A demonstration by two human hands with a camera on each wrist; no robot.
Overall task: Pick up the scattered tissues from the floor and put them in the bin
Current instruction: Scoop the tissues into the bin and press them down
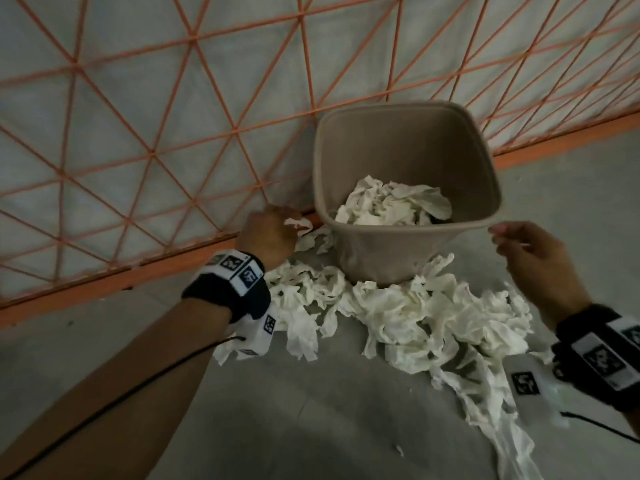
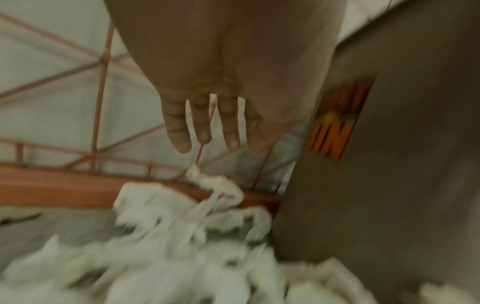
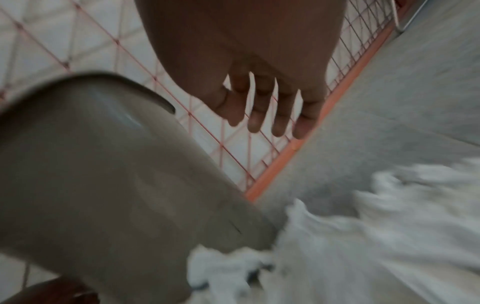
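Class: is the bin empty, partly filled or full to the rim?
Partly filled. The head view shows crumpled tissues in the bin lying well below the bin's rim, with bare inner wall above them.

A beige bin (image 1: pixel 408 188), partly filled with tissues, stands on the floor (image 1: pixel 311 427) against an orange grid fence (image 1: pixel 156 116). Crumpled tissues (image 1: pixel 415 317) lie around its base. The left hand (image 1: pixel 268 237) reaches beside the bin; the right hand (image 1: pixel 533 258) hovers near its rim, fingers (image 1: pixel 502 233) loosely curled.
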